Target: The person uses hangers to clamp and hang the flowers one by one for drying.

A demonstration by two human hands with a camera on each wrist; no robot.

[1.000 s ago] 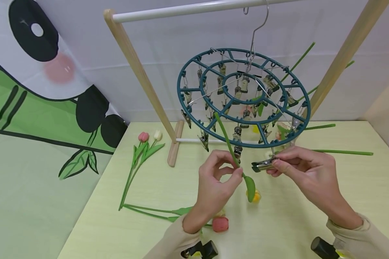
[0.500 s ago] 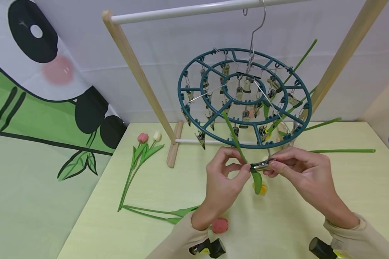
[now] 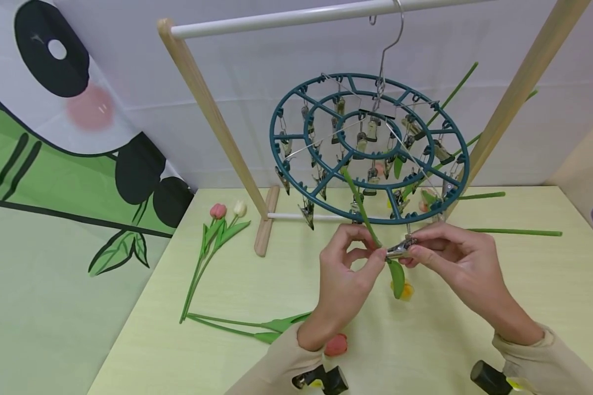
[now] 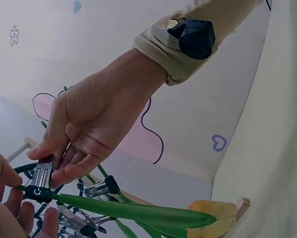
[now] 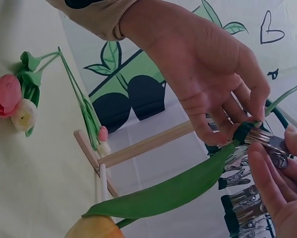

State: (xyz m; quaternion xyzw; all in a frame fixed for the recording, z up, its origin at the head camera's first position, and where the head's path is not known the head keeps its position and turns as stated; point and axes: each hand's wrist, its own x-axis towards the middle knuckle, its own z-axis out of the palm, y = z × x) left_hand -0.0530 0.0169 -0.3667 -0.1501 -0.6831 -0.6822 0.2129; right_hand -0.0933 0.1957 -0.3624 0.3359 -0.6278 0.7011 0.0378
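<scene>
My left hand point(image 3: 348, 280) pinches the green stem of a yellow tulip point(image 3: 403, 291), whose bloom hangs down toward the table. Between thumb and fingers, my right hand point(image 3: 466, 269) holds the handle end of a metal clip point(image 3: 399, 250). This clip hangs from a round blue-green drying rack point(image 3: 370, 156). In the left wrist view, the dark tip of the clip point(image 4: 43, 173) lies across the stem, just above the leaf point(image 4: 133, 210). The right wrist view also shows the clip's dark tip at the stem, touching the left fingertips. Whether its jaws press fully together cannot be told.
Several other clips hang from the rack, some with green-stemmed flowers at the right. A wooden stand point(image 3: 212, 109) with a white bar point(image 3: 277, 23) carries it. Pink and white tulips point(image 3: 218, 210) lie at the table's left, and a red tulip point(image 3: 336, 345) lies near my left sleeve.
My left hand has moved right, bringing the tulip stem to the clip. The right hand has shifted slightly left with the clip, which now meets the stem.
</scene>
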